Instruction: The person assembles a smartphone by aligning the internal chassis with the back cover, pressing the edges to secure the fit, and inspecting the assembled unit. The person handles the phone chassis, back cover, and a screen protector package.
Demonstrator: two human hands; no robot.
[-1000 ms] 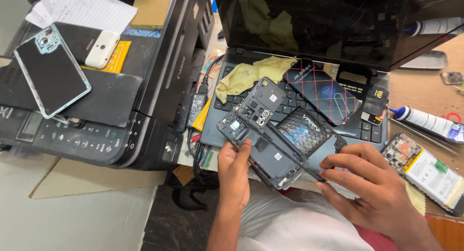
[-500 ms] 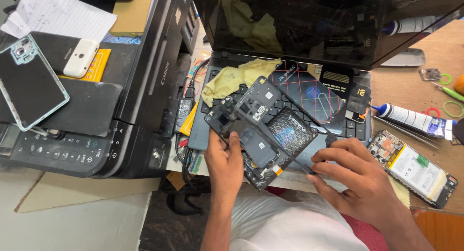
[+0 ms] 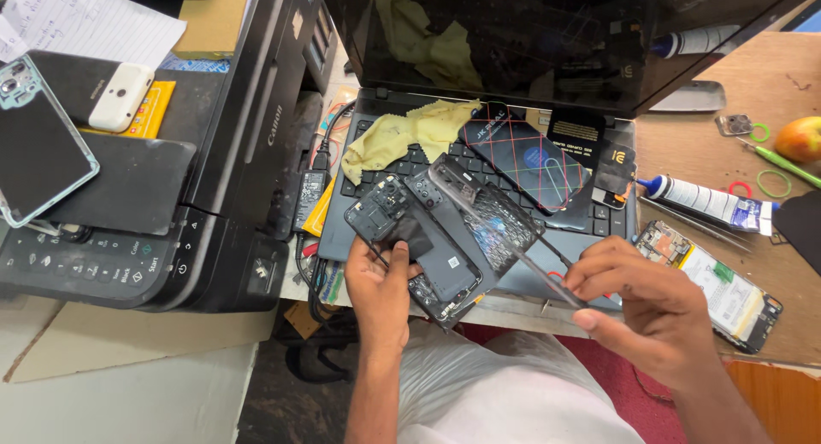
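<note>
Head view looks down on a cluttered bench, where a black printer (image 3: pixel 214 153) fills the left side, carrying a sheet of paper (image 3: pixel 85 20), a dark phone with a pale rim (image 3: pixel 38 149) and a small white phone (image 3: pixel 120 97) on its lid. Next in size is an open laptop (image 3: pixel 530 42), its dark screen tilted back and its keyboard mostly covered: a yellow cloth (image 3: pixel 410 136) lies crumpled on the upper left keys, and a dark phone back with a red diamond pattern (image 3: pixel 526 162) lies to the right of it. On the wooden table (image 3: pixel 770 76) to the right rest an opened phone with its battery showing (image 3: pixel 718 281), a white glue tube (image 3: pixel 701 200) and some small green rings (image 3: pixel 774 183). Over the front edge of the laptop, the left hand (image 3: pixel 380 294) grips the lower end of an opened phone body (image 3: pixel 415 243), thumb across its face, the circuit side up. The right hand (image 3: pixel 650 311) pinches, between thumb and fingertips, the edge of a cracked screen panel (image 3: pixel 500 226), which is tilted up on edge and partly parted from the phone body, its far end resting against the body's upper right side.
</note>
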